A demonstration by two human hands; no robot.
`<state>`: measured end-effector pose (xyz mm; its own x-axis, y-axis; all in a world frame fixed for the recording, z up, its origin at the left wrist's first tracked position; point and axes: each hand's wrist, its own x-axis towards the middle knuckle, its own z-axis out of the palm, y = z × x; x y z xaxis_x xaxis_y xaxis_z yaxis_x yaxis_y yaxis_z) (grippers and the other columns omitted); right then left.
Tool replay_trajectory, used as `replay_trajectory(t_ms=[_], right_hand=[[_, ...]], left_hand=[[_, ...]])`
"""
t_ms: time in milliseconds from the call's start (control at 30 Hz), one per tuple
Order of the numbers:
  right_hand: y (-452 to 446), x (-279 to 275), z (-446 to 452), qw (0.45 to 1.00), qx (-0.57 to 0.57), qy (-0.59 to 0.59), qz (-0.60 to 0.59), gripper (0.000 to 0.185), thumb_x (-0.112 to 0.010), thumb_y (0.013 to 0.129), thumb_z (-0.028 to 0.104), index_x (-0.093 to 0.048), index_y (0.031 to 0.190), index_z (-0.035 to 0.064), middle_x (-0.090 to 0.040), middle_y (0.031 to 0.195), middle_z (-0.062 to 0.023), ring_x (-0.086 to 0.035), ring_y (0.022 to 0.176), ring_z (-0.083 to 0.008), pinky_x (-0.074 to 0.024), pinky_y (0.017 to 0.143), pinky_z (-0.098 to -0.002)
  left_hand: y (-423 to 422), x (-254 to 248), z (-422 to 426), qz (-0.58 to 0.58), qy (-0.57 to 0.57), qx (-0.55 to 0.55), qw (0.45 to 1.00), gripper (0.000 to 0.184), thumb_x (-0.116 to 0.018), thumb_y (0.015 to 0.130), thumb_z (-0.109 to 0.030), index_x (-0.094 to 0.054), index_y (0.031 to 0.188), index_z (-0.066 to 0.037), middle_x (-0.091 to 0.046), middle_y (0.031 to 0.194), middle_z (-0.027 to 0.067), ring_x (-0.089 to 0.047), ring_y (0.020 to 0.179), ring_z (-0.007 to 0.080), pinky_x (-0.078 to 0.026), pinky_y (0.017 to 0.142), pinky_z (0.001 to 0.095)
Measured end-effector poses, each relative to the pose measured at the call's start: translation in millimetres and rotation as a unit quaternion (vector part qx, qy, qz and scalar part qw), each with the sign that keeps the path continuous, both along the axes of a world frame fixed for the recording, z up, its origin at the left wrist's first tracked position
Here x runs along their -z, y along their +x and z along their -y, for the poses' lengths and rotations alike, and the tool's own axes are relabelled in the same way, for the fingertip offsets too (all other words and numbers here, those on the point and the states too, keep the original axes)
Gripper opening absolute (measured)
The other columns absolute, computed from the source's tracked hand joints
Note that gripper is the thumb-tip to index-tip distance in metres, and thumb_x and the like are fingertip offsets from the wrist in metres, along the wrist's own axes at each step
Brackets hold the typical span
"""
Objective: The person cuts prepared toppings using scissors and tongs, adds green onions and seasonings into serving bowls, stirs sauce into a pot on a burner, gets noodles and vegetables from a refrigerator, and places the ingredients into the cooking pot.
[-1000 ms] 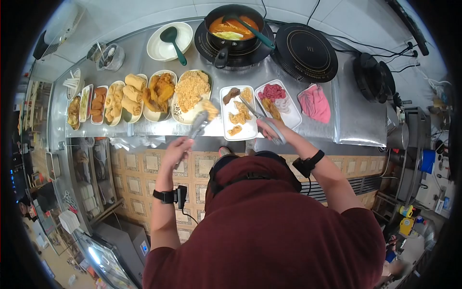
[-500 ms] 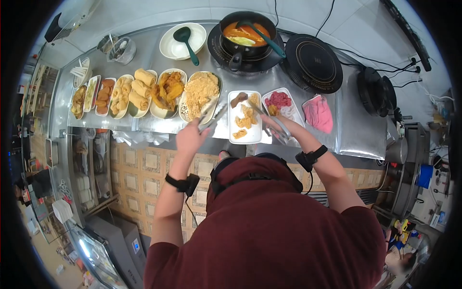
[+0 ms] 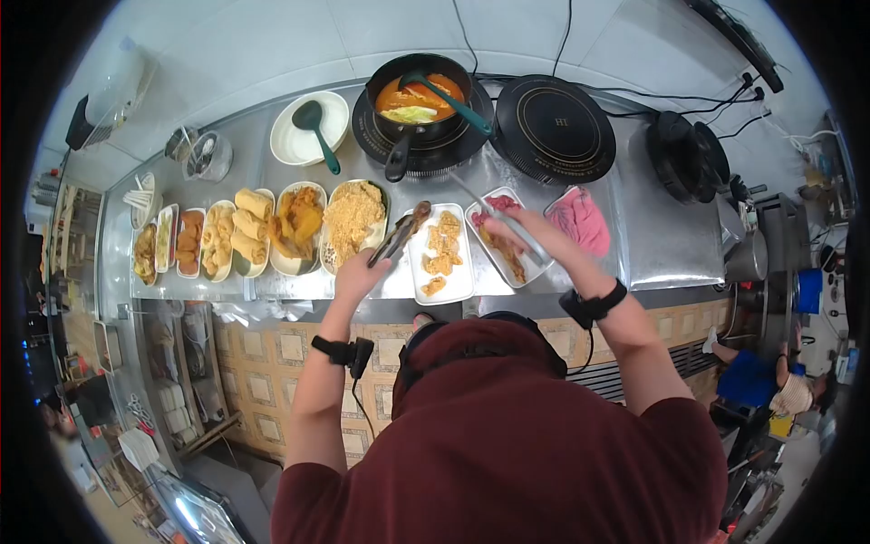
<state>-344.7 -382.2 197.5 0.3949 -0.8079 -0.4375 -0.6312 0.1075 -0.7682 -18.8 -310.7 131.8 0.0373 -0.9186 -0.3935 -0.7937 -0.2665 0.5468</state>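
My left hand [image 3: 364, 272] is closed around metal tongs [image 3: 391, 247], whose tips grip a dark brown piece of food [image 3: 420, 214] above the left edge of a white tray [image 3: 445, 288]. Golden fried pieces [image 3: 443, 243] lie in that tray. My right hand [image 3: 530, 234] is closed on a second pair of metal tongs [image 3: 527, 239], reaching over a neighbouring white tray [image 3: 542, 270]. Inside this one are pink pieces [image 3: 500, 203] and brown pieces [image 3: 515, 264], partly covered by my hand and the tongs.
Several dishes of fried food, including spring rolls [image 3: 251, 222], line the counter's left. Behind stand a white bowl [image 3: 288, 143] with a ladle, a pan of orange soup [image 3: 394, 100] on a cooker, and another round hob [image 3: 555, 127]. A pink cloth [image 3: 580, 222] lies right.
The dark brown piece has left the tray and is now in my left tongs. My right hand has shifted over the right tray, where brown pieces now show. The view has shifted too.
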Motion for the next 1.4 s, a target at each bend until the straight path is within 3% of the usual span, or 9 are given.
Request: replay_trajectory(t_ms=[133,300,567,600,700,900,1000,1267,1400], right_hand=[[16,-40,58,0.999,-0.009,-0.042,-0.023,0.076,-0.046,0.07,0.072,-0.058,0.09,-0.0007,-0.052,0.058,-0.0056,-0.052,0.05,-0.014,-0.0408,0.047,-0.0267],[11,-28,125,1.0,0.012,0.0,0.0,0.085,-0.04,0.068,0.077,-0.057,0.089,-0.0029,-0.052,0.063,-0.0062,-0.051,0.054,-0.0142,-0.0415,0.048,-0.0269],[58,-50,91,0.993,-0.056,0.01,0.101,0.08,-0.036,0.071,0.077,-0.056,0.088,0.0007,-0.049,0.065,-0.0041,-0.047,0.058,-0.0131,-0.0409,0.054,-0.0264],[61,-49,97,0.994,-0.087,0.033,0.058,0.088,-0.032,0.073,0.075,-0.048,0.112,-0.0025,-0.055,0.086,-0.0099,-0.051,0.071,-0.0144,-0.0441,0.065,-0.0288],[74,-41,105,0.993,-0.011,0.067,0.094,0.091,-0.033,0.072,0.076,-0.048,0.112,-0.0035,-0.053,0.082,-0.0096,-0.05,0.067,-0.0134,-0.0435,0.061,-0.0273],[95,-24,121,0.979,0.122,0.089,0.137,0.086,-0.04,0.069,0.076,-0.051,0.093,-0.0062,-0.045,0.061,-0.0033,-0.044,0.047,-0.0095,-0.0364,0.042,-0.0233],[101,-22,115,0.974,0.172,0.076,0.128,0.067,-0.047,0.07,0.072,-0.048,0.059,0.0058,-0.044,0.049,-0.003,-0.043,0.038,-0.0138,-0.0357,0.037,-0.0253],[106,-12,107,0.974,0.184,0.084,0.101,0.083,-0.042,0.065,0.078,-0.055,0.083,-0.0015,-0.05,0.057,-0.0064,-0.048,0.044,-0.0129,-0.0397,0.042,-0.0251],[115,-35,97,0.973,0.171,0.085,0.129,0.091,-0.032,0.065,0.082,-0.05,0.09,-0.0039,-0.05,0.066,-0.0075,-0.05,0.052,-0.0115,-0.0415,0.046,-0.0243]], left_hand=[[17,-30,-15,-0.185,0.037,-0.142,0.972,0.035,-0.062,0.077,-0.03,-0.059,0.096,-0.001,-0.058,0.066,0.0067,-0.052,0.051,0.0136,-0.041,0.049,0.0251],[44,-85,-11,-0.181,-0.004,-0.217,0.959,0.03,-0.06,0.08,-0.028,-0.059,0.093,-0.001,-0.052,0.063,-0.0011,-0.044,0.047,0.0061,-0.035,0.043,0.0198],[23,-173,88,0.03,-0.143,-0.076,0.986,0.039,-0.06,0.076,-0.035,-0.059,0.098,-0.003,-0.059,0.064,0.01,-0.057,0.056,0.019,-0.043,0.054,0.0309],[10,-183,94,0.036,-0.123,-0.067,0.989,0.041,-0.06,0.075,-0.038,-0.06,0.099,-0.005,-0.061,0.071,0.014,-0.061,0.067,0.0257,-0.045,0.062,0.0339],[-5,-176,118,0.137,-0.172,0.036,0.975,0.04,-0.059,0.075,-0.039,-0.061,0.099,-0.007,-0.062,0.075,0.0145,-0.061,0.072,0.0287,-0.046,0.065,0.0356],[-8,-172,156,0.16,-0.127,0.086,0.975,0.036,-0.058,0.075,-0.04,-0.062,0.092,-0.009,-0.062,0.075,0.0129,-0.061,0.072,0.0274,-0.047,0.065,0.0371],[4,-168,167,0.146,-0.1,0.095,0.98,0.035,-0.059,0.074,-0.04,-0.063,0.091,-0.009,-0.062,0.073,0.0116,-0.061,0.069,0.0259,-0.047,0.064,0.0368],[23,-150,186,0.114,-0.085,0.082,0.986,0.041,-0.06,0.073,-0.036,-0.061,0.098,-0.003,-0.062,0.068,0.0091,-0.059,0.056,0.0182,-0.046,0.058,0.0302],[19,-158,182,0.084,-0.072,0.084,0.99,0.039,-0.058,0.074,-0.04,-0.063,0.099,-0.009,-0.063,0.083,0.0127,-0.061,0.08,0.0268,-0.047,0.071,0.0358]])
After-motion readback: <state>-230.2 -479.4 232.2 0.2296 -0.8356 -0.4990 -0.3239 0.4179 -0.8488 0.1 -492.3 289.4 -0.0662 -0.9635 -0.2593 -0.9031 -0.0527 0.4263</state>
